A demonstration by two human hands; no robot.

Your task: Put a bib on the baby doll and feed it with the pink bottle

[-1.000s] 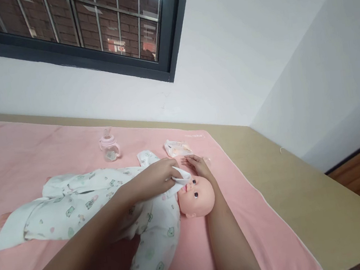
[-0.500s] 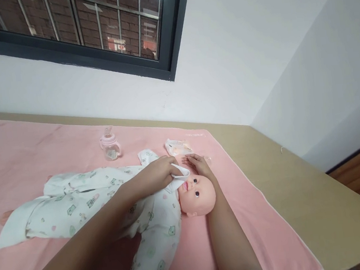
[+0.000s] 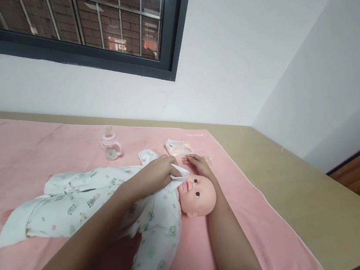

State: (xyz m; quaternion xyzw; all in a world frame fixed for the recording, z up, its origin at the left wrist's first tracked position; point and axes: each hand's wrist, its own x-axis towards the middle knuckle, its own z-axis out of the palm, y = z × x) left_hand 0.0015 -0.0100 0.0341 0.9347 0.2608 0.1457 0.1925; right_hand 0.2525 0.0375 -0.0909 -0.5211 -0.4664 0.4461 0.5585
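A baby doll (image 3: 200, 196) lies on its back on a pink blanket (image 3: 242, 215), its bare head to the right. It wears a white printed outfit (image 3: 158, 225) with long sleeves and legs. My left hand (image 3: 160, 170) reaches over the doll's chest, its fingers closed on a white cloth edge (image 3: 181, 173) at the neck, lifted near the doll's mouth. My right hand (image 3: 198, 165) rests past the far side of the head, fingers stretched out and holding nothing, with the forearm passing beside the crown of the head.
A pink-topped baby bottle with handles (image 3: 111, 147) stands behind the doll. A clear plastic packet (image 3: 179, 147) lies just beyond my hands. The blanket covers a tan tabletop (image 3: 292, 191) against a white wall (image 3: 218, 73), below a dark-framed window (image 3: 168, 68).
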